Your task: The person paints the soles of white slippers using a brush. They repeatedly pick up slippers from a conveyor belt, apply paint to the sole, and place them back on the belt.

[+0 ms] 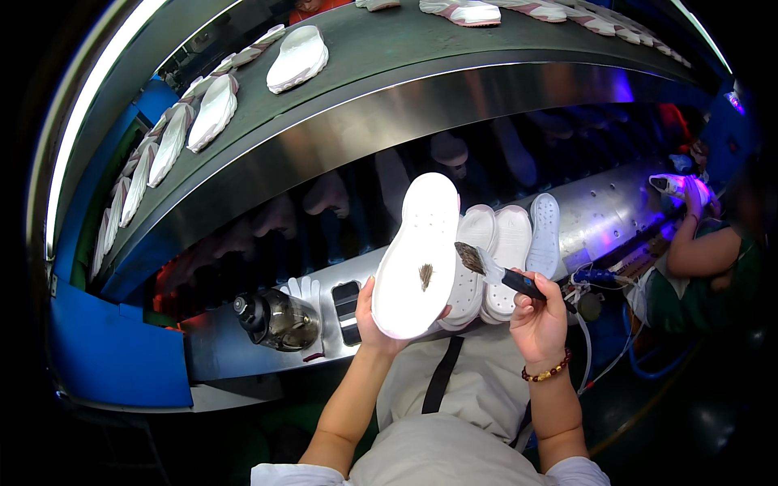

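A white shoe sole stands tilted in front of me, its inner face toward me and its heel end up. My left hand is closed around the lower left edge of it. In my right hand is a flat paintbrush with a black handle, gripped between thumb and fingers. The brown bristles point left, just beside the sole and apart from it. A dark streaky patch shows on the sole's inner face. Behind the brush lie stacked white soles and a bluish sole.
A dark bottle, a white glove and a black phone-like object sit on the metal ledge. Beyond it curves a green conveyor belt carrying several soles. At right, another person's arm reaches toward a purple-lit shoe.
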The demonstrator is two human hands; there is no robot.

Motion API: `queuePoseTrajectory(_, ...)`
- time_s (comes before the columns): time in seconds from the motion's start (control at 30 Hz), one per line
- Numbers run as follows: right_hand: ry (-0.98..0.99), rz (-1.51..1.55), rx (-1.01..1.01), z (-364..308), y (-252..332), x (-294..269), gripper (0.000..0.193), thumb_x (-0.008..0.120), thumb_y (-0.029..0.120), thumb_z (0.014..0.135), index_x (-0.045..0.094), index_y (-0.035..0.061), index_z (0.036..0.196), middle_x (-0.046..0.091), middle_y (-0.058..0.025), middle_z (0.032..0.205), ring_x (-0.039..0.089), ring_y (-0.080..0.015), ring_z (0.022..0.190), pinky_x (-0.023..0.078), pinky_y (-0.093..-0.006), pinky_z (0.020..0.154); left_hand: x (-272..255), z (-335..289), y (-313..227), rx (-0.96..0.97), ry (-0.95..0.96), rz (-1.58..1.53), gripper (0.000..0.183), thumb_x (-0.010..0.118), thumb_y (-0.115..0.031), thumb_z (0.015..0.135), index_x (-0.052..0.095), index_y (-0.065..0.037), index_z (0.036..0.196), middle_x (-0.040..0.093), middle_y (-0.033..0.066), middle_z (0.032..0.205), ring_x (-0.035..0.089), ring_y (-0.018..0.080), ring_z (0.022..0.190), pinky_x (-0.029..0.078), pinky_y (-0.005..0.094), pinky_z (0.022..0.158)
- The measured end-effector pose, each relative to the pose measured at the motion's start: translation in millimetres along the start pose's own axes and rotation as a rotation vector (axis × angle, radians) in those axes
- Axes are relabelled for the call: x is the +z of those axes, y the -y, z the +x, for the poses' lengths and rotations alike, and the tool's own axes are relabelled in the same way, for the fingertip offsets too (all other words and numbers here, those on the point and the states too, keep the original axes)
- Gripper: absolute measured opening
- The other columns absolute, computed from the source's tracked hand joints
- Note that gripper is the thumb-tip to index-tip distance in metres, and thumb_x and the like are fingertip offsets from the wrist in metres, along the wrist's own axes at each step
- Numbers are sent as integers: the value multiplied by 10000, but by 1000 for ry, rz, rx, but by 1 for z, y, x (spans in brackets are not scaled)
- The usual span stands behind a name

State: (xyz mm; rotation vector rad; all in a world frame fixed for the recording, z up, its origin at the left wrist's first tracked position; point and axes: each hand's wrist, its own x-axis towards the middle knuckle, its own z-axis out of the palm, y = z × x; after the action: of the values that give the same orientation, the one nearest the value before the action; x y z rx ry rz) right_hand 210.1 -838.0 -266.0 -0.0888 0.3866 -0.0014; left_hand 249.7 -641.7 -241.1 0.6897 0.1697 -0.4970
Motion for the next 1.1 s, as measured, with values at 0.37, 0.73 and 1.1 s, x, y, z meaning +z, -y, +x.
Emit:
queuePoseTrajectory(0.37, 43, 272, 234, 5, 11, -4, 167, 465, 90, 797, 557, -44, 837, 590, -133, 837, 537, -121, 556, 476, -171, 472, -4, 6, 7, 2, -114, 13, 573, 255, -434, 812, 260, -91, 1271, 311, 157, 1271, 378, 367, 1106, 328, 616, 821)
queuePoseTrajectory(0.73, -95, -40, -46, 19, 5, -24, 150, 500, 117, 782, 538, -15, 841, 579, -107, 869, 528, -94, 537, 474, -153, 480, -14, 4, 7, -134, -76, -216, 549, 323, -310, 751, 316, -59, 1239, 362, 143, 1237, 399, 344, 1083, 323, 573, 861)
queuePoseTrajectory(1.1, -165, -72, -96, 21, 11, -33, 155, 512, 135, 778, 529, -1, 850, 571, -89, 865, 512, -83, 547, 442, -149, 479, -49, -8, 30, -150, -69, -235, 649, 475, -327, 670, 340, -2, 1215, 385, 181, 1219, 409, 346, 1085, 317, 433, 934)
